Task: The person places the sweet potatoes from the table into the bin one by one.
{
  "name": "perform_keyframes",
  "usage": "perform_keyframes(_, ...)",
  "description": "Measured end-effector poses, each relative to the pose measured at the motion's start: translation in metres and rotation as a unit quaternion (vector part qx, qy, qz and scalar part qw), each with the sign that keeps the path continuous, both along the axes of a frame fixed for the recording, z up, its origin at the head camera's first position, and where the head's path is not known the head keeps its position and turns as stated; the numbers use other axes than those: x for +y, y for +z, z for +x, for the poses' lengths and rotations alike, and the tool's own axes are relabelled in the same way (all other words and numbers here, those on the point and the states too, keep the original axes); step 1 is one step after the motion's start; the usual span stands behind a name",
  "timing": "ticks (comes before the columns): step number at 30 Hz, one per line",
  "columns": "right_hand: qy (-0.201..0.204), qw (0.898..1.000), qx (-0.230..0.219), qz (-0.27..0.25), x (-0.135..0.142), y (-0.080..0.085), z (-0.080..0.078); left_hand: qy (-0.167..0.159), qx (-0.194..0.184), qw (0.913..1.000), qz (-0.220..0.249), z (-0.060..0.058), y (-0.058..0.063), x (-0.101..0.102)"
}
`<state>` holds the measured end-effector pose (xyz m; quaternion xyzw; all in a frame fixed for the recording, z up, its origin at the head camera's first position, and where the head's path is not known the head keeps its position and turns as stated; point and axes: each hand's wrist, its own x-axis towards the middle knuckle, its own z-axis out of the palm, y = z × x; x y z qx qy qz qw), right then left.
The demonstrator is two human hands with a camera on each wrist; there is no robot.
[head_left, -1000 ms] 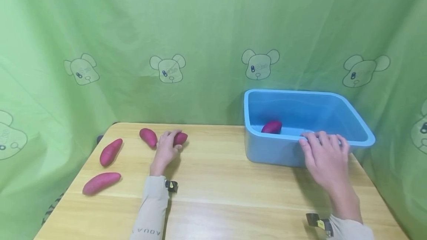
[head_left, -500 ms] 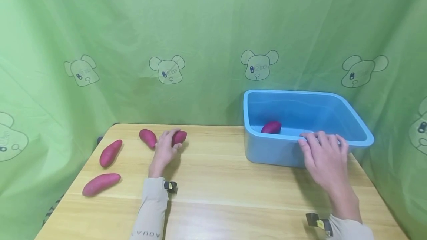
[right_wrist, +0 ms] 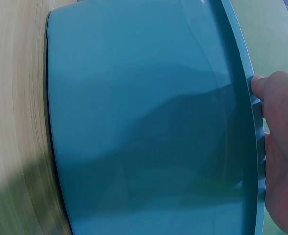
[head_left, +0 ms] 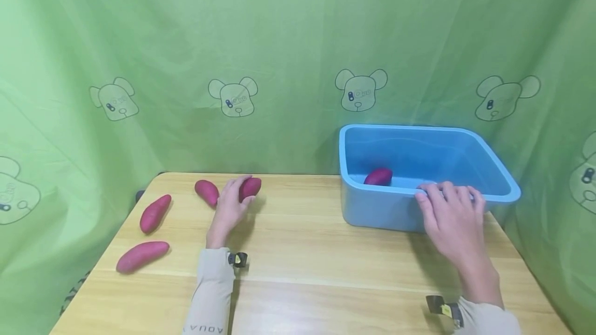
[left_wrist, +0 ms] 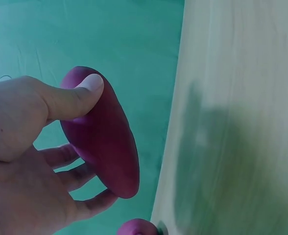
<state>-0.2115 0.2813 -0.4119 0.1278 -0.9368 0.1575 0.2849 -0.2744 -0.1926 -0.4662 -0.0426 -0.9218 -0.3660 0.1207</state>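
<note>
My left hand (head_left: 229, 206) holds a purple-red sweet potato (left_wrist: 102, 142) between thumb and fingers. In the left wrist view it hangs above the table, its shadow falling on the wood. Another sweet potato (head_left: 207, 192) lies just left of that hand, at the far side of the table. Two more, an upper sweet potato (head_left: 155, 214) and a lower sweet potato (head_left: 142, 256), lie further left. At the right stands a blue plastic tub (head_left: 382, 206) with one sweet potato (head_left: 378, 177) inside. My right hand (head_left: 453, 221) grips the tub's near rim, fingers hooked over it.
The wooden table (head_left: 298, 273) runs back to a green curtain (head_left: 288, 40) printed with bear heads, which also hangs at both sides. The tub's front wall (right_wrist: 144, 122) fills most of the right wrist view.
My left hand has raised its sweet potato slightly from the table. The right hand stays on the tub's rim, and the other sweet potatoes lie as before.
</note>
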Motion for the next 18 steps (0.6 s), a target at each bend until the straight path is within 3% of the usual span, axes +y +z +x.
perform_keyframes(18, 0.001, 1.0, 0.012, -0.007, 0.0001, -0.0035, -0.0029, -0.017, 0.018, 0.9989, 0.039, -0.0013, 0.0067, 0.0004)
